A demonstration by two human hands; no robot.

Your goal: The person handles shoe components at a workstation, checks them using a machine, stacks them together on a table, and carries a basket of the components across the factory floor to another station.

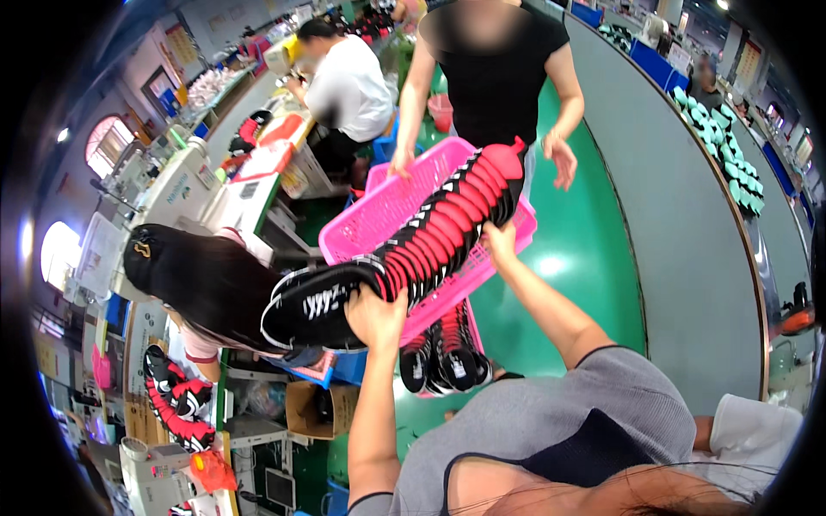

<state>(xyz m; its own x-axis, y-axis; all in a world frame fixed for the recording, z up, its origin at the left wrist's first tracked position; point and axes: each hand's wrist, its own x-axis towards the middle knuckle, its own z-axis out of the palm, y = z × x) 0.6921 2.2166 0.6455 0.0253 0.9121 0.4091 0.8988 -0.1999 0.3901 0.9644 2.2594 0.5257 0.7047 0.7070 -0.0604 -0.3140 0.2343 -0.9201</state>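
Note:
A long nested stack of black and red shoe uppers (439, 225) stretches between my two hands, slanting over a pink plastic basket (353, 232). My left hand (376, 316) grips the near end, by a black upper with white laces or markings. Farther along, my right hand (499, 241) holds the stack's right side, its fingers partly hidden behind the uppers. Opposite me stands a person in a black top, whose one hand (401, 163) is at the basket's far left rim. That person's other hand (561, 159) hangs in the air, off the basket.
Below lies another pink basket (475, 331) with more shoe uppers (449, 361). On the left, a person with long dark hair sits at a sewing machine bench (185, 185). More uppers (179, 400) lie there, near a cardboard box (320, 411). A long grey partition (667, 215) borders the green floor.

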